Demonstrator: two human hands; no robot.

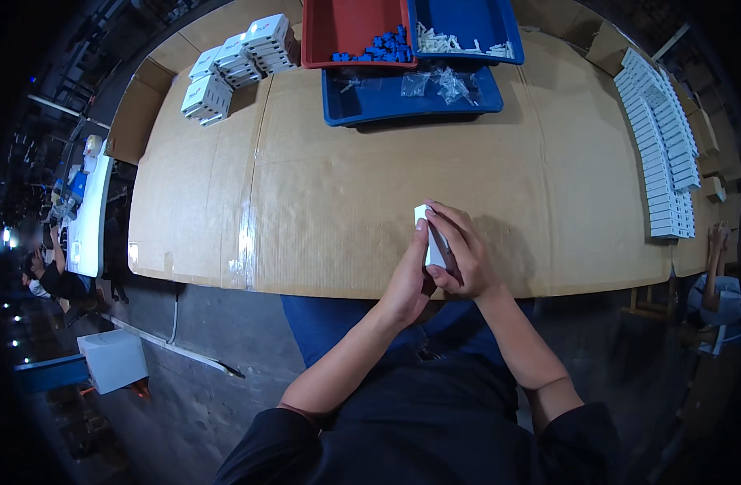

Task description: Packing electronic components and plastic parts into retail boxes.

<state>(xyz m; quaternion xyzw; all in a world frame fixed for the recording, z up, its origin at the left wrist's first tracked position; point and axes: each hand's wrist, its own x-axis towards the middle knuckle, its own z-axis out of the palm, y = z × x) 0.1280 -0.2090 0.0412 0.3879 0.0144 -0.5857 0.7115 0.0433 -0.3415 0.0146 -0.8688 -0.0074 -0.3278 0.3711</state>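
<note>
Both my hands are closed round a small white box (434, 252) close to the front edge of the cardboard-covered table (322, 202). My left hand (406, 279) grips its left side, the thumb lying along it. From the right, my right hand (471, 257) wraps the other side with fingers curled over the top end and the thumb near the lower end. The box is tilted up on a narrow side, and much of its right face is in shadow or behind my fingers.
Stacks of white boxes (206, 99) stand far left; long rows of similar ones (657, 145) line the right side. At the back are a red tray (350, 24) with blue pieces, a blue tray (512, 32) with white parts, and another blue tray (370, 101) with clear bags. People sit at both sides.
</note>
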